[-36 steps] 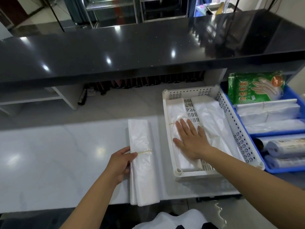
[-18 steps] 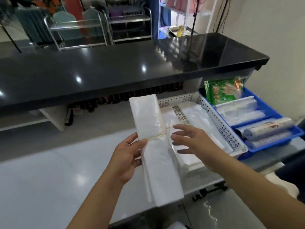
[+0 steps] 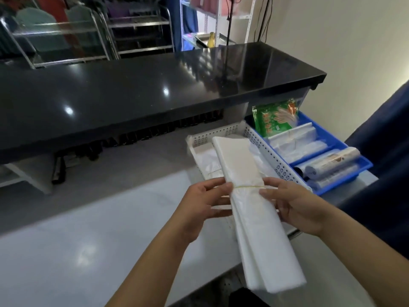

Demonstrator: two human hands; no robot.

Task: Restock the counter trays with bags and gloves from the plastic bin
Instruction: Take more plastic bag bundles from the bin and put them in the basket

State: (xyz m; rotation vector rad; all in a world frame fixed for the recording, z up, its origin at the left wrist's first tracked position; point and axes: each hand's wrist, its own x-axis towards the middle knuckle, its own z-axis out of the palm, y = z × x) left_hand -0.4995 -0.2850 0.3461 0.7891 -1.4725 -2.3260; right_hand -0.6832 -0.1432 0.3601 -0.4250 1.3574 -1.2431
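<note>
Overhead glare spots on black countertop (image 3: 155, 89); edges warped, slightly soft.

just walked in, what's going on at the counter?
A person holds a bundle of white plastic bags, tied with a yellow rubber band, off the counter in both hands. The left hand and right hand grip it at the band from either side. Just behind it, the white tray has bags in it. The blue bin on the right holds a green glove pack, more bags and rolls.
</note>
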